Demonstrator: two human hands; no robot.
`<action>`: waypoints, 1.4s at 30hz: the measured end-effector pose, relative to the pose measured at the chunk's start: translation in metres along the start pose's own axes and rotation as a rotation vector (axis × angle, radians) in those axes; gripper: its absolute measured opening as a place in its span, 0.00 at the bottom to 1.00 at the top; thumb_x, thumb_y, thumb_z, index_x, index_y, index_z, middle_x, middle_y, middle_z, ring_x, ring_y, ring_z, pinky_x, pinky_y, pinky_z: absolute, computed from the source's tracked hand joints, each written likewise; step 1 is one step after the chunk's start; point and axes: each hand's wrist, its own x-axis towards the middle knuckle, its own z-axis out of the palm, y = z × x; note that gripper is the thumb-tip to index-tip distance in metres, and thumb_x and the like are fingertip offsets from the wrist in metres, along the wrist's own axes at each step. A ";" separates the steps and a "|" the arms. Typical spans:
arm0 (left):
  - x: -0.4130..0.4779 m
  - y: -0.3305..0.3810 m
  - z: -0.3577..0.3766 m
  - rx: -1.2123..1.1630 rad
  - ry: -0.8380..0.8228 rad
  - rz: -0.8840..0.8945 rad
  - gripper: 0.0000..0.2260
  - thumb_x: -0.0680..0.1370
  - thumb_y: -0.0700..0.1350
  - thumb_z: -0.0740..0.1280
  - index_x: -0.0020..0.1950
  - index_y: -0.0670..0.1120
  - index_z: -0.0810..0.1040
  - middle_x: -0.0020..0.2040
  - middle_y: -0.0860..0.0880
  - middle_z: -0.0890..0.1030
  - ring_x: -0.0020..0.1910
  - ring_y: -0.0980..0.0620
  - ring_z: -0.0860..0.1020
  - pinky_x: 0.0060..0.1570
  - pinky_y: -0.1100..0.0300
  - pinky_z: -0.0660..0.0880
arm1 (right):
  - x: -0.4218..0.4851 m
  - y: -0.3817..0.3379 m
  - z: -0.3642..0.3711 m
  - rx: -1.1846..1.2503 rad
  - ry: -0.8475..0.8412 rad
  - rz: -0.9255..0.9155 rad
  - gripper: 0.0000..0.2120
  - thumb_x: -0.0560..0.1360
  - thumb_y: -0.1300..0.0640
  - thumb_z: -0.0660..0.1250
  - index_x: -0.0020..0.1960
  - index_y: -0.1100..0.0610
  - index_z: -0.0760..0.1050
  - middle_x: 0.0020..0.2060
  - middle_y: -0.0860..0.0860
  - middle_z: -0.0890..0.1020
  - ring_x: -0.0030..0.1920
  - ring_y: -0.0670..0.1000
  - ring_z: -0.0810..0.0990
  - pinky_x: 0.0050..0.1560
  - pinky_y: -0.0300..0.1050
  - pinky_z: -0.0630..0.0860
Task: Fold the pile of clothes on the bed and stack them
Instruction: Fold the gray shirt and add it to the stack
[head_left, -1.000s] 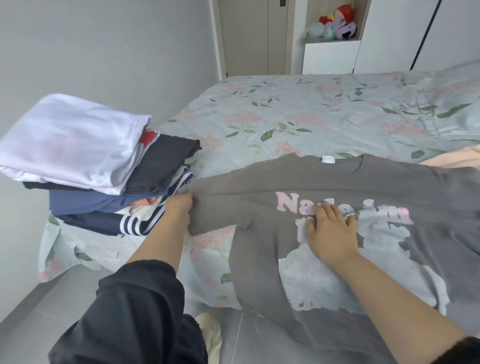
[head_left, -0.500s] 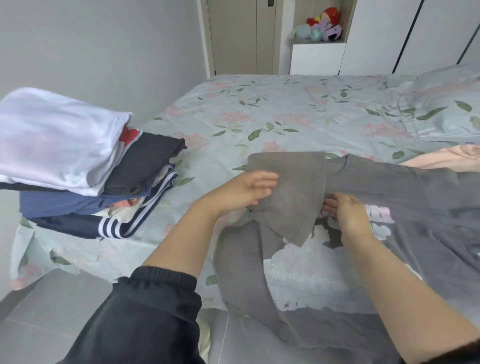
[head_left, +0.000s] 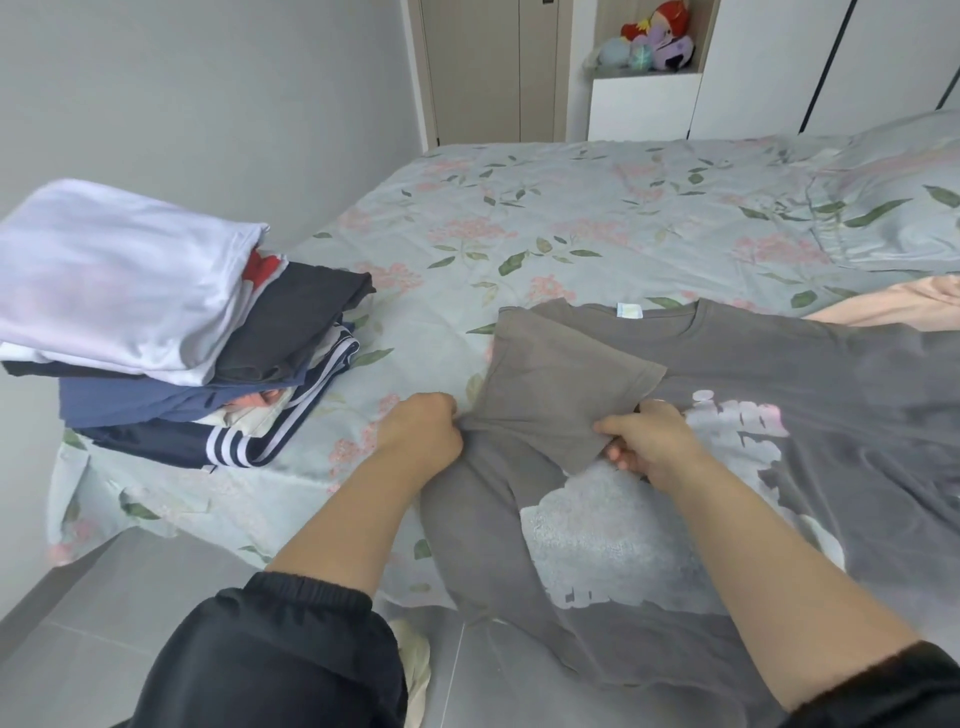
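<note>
Risk: grey T-shirt (head_left: 779, 364) hangs partly over bed (head_left: 571, 218) edge, weight may drag fold crooked. Left hand (head_left: 421, 434) grip pinched on side fold, right hand (head_left: 649, 441) grip pinched on sleeve (head_left: 561, 384) corner.

Single head-worn view, forward and down, close over the bed's (head_left: 571, 218) near edge.

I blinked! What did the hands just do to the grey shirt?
The left hand folded the short sleeve of the grey printed T-shirt rightward over its chest and grips the fold. The right hand, earlier flat on the print, now pinches the sleeve's corner. The stack of folded clothes stayed put.
</note>
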 end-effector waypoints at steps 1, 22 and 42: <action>-0.001 -0.007 -0.005 -0.010 -0.065 -0.052 0.11 0.73 0.38 0.60 0.52 0.43 0.77 0.52 0.43 0.80 0.53 0.42 0.78 0.45 0.57 0.73 | -0.001 -0.003 -0.001 0.063 -0.060 0.048 0.02 0.74 0.68 0.65 0.44 0.65 0.72 0.24 0.56 0.79 0.18 0.48 0.71 0.19 0.36 0.67; -0.001 -0.006 -0.015 0.182 -0.052 -0.038 0.12 0.76 0.41 0.60 0.59 0.45 0.73 0.59 0.44 0.75 0.58 0.42 0.73 0.48 0.55 0.70 | -0.006 -0.022 -0.032 -0.453 -0.047 0.172 0.18 0.80 0.51 0.61 0.40 0.65 0.75 0.25 0.59 0.81 0.19 0.50 0.75 0.21 0.36 0.71; -0.027 -0.024 -0.005 -0.229 -0.317 -0.056 0.15 0.71 0.55 0.73 0.37 0.49 0.72 0.36 0.49 0.76 0.36 0.53 0.75 0.33 0.62 0.69 | -0.013 0.038 0.012 -1.157 0.219 -0.623 0.23 0.82 0.49 0.51 0.73 0.58 0.61 0.76 0.57 0.55 0.76 0.55 0.51 0.74 0.55 0.45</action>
